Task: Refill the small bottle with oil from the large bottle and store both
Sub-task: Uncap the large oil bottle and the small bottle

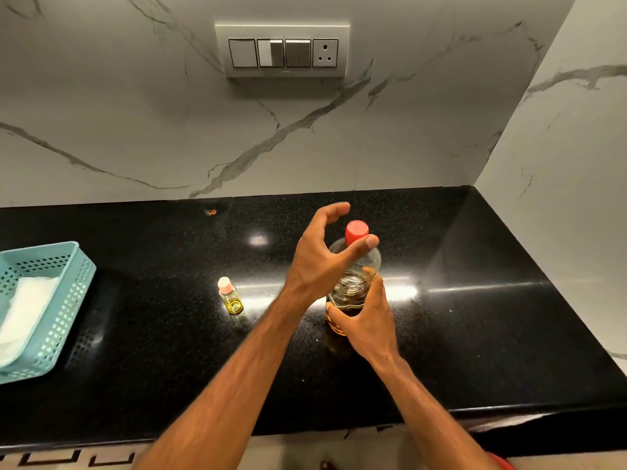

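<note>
**A:** What has the right hand (368, 320) got?

**B:** Its grip is closed round the lower body of the large bottle (354, 283): fingers wrapped across the front near the base, thumb up the right side. The bottle stands upright on the black table (475, 334), with dark amber oil only in its bottom part and clear plastic above.

**A:** And the left hand (322, 256)?

**B:** Its grip is open and holds nothing. The fingers are spread in a loose curve above the bottle's shoulder, and the thumb reaches across in front of the neck, just under the red cap (356, 231). I can't tell whether the thumb touches the bottle. The cap is on.

**A:** Where is the small bottle (231, 296)?

**B:** Upright on the table, to the left of the large one and apart from it, with neither hand on it. It has a pale pink cap and a little yellow oil at the bottom.

**A:** Anything else out there?

**B:** A light blue perforated basket (68, 300) sits at the left edge of the table with a white cloth (23, 310) inside. Behind the table is a marble wall carrying a switch panel (283, 50) with a socket at its right end.
</note>
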Available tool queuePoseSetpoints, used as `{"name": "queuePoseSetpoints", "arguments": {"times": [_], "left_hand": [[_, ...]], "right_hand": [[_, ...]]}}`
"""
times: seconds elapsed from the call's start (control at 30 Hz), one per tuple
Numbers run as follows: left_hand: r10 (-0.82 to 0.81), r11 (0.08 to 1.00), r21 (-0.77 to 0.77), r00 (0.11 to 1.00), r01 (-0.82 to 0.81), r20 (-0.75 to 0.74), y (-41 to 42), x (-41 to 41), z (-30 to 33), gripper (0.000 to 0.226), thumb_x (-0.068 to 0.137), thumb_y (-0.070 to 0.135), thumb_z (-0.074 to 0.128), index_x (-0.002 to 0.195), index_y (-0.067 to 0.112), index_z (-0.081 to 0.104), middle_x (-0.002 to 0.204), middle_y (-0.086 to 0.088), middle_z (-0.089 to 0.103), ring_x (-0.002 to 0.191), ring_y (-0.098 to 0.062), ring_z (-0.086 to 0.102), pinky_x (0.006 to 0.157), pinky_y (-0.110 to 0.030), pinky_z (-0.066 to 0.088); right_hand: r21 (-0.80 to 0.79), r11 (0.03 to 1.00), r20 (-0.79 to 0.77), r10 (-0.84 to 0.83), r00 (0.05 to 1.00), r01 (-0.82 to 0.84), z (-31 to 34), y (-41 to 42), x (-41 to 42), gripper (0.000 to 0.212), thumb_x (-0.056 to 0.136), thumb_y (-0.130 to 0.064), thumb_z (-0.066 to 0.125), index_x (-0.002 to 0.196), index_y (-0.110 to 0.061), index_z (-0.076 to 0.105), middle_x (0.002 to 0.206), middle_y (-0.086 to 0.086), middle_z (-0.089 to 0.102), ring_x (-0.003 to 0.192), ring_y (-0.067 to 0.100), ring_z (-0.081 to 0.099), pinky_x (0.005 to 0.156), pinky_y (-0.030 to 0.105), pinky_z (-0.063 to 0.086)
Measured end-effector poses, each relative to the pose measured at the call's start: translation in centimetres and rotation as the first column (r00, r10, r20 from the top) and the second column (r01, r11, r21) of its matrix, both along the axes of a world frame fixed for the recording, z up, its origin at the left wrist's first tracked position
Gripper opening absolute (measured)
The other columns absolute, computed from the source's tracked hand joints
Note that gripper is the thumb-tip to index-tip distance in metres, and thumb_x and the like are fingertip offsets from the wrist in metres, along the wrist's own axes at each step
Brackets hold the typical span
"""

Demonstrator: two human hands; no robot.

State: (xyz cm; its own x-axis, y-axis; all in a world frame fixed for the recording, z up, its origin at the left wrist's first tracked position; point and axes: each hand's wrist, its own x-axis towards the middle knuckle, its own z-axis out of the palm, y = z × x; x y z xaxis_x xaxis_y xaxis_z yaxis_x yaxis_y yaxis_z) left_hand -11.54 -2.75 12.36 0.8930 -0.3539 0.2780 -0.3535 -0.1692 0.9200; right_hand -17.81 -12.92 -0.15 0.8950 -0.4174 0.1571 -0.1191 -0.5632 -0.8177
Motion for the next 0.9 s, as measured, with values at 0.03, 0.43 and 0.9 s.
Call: {"name": "queuePoseSetpoints", "arguments": {"times": [0.03, 0.43, 0.9], "left_hand": [[-0.038, 0.999, -0.008, 0.999, 0.038, -0.024, 0.0, -0.1, 0.2, 0.062, 0.084, 0.04, 0.064, 0.138, 0.021, 0.042, 0.141, 0.007, 0.048, 0.127, 0.0, 0.044, 0.087, 0.006, 0.032], [0.024, 0.998, 0.056, 0.976, -0.037, 0.219, 0.3, -0.3, 1.1, 0.046, 0.081, 0.017, 0.075, 0.124, 0.009, 0.06, 0.113, -0.006, 0.066, 0.107, -0.014, 0.06, 0.097, -0.03, 0.049], [0.035, 0.978, 0.185, 0.957, -0.092, 0.289, 0.2, 0.5, 1.8, 0.035, 0.08, 0.033, 0.074, 0.106, 0.012, 0.067, 0.104, -0.006, 0.063, 0.095, -0.015, 0.058, 0.08, -0.023, 0.049]], "right_hand": [[0.002, 1.0, 0.005, 0.004, 1.0, -0.004, 0.0, 0.0, 0.0, 0.093, 0.065, -0.054, 0.075, 0.139, -0.027, 0.026, 0.131, -0.002, 0.052, 0.113, 0.016, 0.056, 0.088, 0.031, 0.049], [0.025, 0.999, 0.006, 0.032, 0.999, -0.032, 0.0, -0.1, -0.1, 0.092, 0.066, -0.055, 0.075, 0.139, -0.03, 0.026, 0.129, -0.005, 0.051, 0.111, 0.011, 0.055, 0.085, 0.024, 0.045], [0.012, 1.0, -0.01, 0.016, 1.0, -0.015, 0.1, -0.1, -0.1, 0.093, 0.065, -0.057, 0.075, 0.139, -0.03, 0.025, 0.131, -0.005, 0.051, 0.113, 0.013, 0.054, 0.086, 0.024, 0.042]]}}
